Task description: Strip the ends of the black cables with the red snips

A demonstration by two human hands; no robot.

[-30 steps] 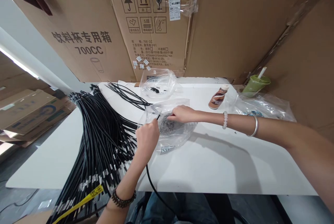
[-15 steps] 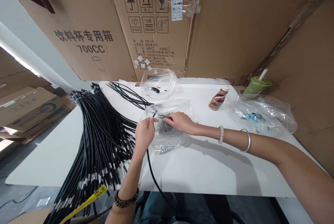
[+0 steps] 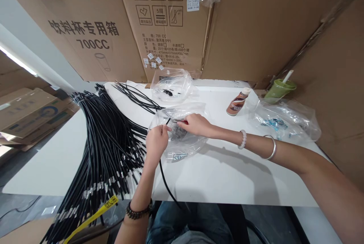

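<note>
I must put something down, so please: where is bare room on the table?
Bare white table: between right forearm, loose cable and near edge; also left of the black cable bundle. Crowded: the middle, with both hands at a clear bag; the far right, with bottle, green cup and another bag.

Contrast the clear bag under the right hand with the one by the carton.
The near bag holds a grey heap; the rear bag, small black pieces. The near bag lies beneath the right hand; the rear bag sits beyond, by the carton. Both are clear, on the table.
</note>
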